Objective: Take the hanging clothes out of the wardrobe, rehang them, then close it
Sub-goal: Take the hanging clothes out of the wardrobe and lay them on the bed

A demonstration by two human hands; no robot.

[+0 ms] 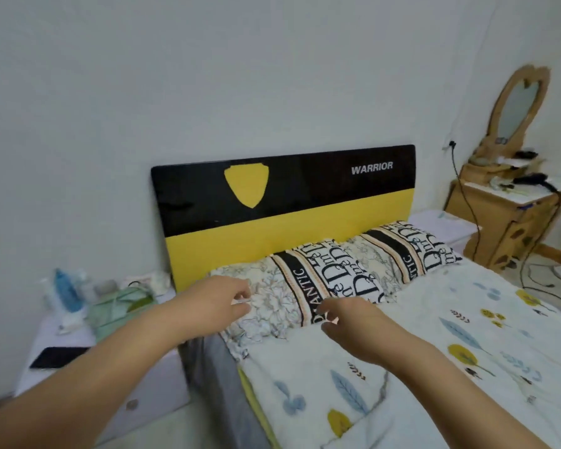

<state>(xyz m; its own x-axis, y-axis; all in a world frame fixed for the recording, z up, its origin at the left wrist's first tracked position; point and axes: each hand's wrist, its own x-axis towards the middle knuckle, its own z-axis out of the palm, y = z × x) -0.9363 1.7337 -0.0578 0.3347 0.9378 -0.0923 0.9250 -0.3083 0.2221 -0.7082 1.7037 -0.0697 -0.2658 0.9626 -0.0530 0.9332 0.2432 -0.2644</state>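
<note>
Reaching forward over the bed, the left hand point(222, 298) and right hand point(347, 322) hover side by side with fingers loosely curled and empty, just above the near pillow point(272, 306). No wardrobe or hanging clothes appear in view. At 12 o'clock from the hands stands the black-and-yellow headboard point(285, 202) lettered WARRIOR. A leaf-print blanket point(434, 345) spreads toward 4 o'clock. A white bedside table point(62, 345) sits at 9 o'clock, and a wooden dressing table point(512, 215) with an oval mirror at 2 o'clock.
</note>
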